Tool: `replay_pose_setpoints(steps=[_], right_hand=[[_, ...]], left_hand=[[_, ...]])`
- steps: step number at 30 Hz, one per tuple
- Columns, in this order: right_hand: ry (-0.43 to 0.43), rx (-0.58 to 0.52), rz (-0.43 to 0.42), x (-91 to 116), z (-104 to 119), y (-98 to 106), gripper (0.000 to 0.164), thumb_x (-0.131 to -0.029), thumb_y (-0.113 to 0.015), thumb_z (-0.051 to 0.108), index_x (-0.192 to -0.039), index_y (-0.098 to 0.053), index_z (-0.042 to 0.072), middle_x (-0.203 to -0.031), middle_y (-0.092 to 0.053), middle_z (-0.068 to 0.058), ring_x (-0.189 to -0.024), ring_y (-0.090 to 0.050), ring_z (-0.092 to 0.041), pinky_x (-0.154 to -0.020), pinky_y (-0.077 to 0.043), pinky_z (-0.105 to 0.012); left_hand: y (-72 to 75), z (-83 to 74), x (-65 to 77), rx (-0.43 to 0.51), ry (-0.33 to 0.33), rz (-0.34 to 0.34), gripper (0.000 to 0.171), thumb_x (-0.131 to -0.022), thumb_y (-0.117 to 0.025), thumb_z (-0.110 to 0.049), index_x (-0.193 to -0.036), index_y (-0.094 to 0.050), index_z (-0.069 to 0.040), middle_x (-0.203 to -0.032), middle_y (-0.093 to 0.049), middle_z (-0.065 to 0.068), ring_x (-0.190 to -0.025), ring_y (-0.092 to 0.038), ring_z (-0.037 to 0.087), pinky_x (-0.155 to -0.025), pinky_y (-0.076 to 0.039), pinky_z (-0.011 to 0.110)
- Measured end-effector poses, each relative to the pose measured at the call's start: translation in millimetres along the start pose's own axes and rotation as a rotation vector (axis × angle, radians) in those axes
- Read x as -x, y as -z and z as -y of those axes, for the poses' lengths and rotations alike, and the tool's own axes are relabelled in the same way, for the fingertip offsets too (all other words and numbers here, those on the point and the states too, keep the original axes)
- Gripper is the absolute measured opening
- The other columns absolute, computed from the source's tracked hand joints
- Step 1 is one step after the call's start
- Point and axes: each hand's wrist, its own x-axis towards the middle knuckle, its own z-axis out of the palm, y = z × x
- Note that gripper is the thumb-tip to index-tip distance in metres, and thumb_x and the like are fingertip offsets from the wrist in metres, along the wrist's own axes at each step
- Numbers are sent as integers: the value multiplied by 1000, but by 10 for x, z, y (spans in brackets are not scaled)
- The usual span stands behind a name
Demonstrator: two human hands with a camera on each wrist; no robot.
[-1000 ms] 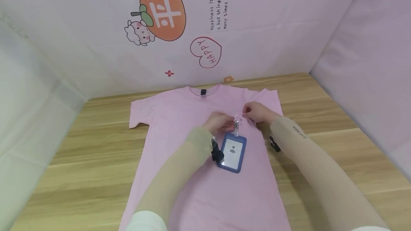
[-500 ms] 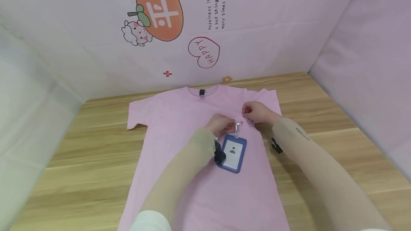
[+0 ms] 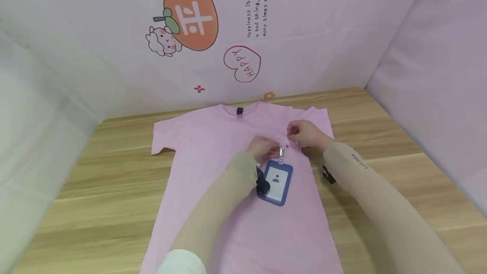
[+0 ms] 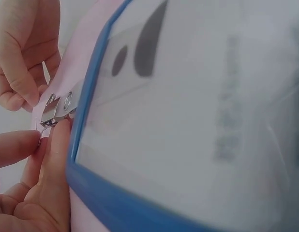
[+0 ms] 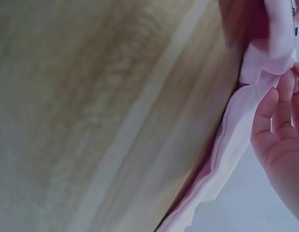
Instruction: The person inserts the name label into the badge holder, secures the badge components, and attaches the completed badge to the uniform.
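Observation:
A pink T-shirt (image 3: 213, 160) is spread out, its collar at the far side. On its chest lies a blue-framed badge holder (image 3: 282, 202), with a metal clip (image 3: 281, 151) on a clear strap at its top. My left hand (image 3: 262, 148) pinches a thin wire pin (image 4: 41, 135) at the clip, other fingers under the clip in the left wrist view. To the right, my right hand (image 3: 306, 133) pinches a raised fold of the T-shirt near the sleeve. The right wrist view shows the shirt's edge (image 5: 227, 130) lifted beside those fingers (image 5: 265, 108).
The wooden table (image 3: 106, 189) lies under the T-shirt. A printed cloth (image 3: 304, 45) rises behind it, with pale cloth at both sides. A black wrist camera (image 3: 262, 183) overlaps the badge holder's left edge in the head view.
My left hand and the clip have shifted slightly toward me, away from the right hand's fingertips. The right hand keeps its pinch on the fabric almost in place.

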Motion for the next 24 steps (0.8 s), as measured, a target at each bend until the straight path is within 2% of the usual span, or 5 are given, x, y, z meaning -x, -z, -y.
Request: replay_pose_setpoints(steps=[8,18,24], right_hand=[[25,-23,-7,17,-20,-6,8,-88,-59,2,-83,-53,3,-80,-54,-8,-63,-49,-17,-52,-45,-27],[48,-62,-5,-3,-79,-32,13,-89,-59,2,-81,-48,4,-79,-53,-8,-57,-46,-14,-48,-40,-24],[27,-61,19,-8,-81,-27,15,-90,-59,4,-82,-47,5,-82,-55,-9,-58,-46,-16,-49,-40,-24]], left_hand=[[-20,18,-41,42,-8,-14,18,-87,-61,0,-102,-64,11,-65,-61,6,-58,-59,10,-69,-58,26],[-32,23,-80,19,-26,-32,17,-87,-62,-1,-100,-65,10,-77,-68,12,-60,-62,11,-68,-58,25],[-40,17,-106,19,-33,-39,17,-87,-63,0,-101,-64,8,-80,-68,14,-61,-62,12,-68,-58,27]])
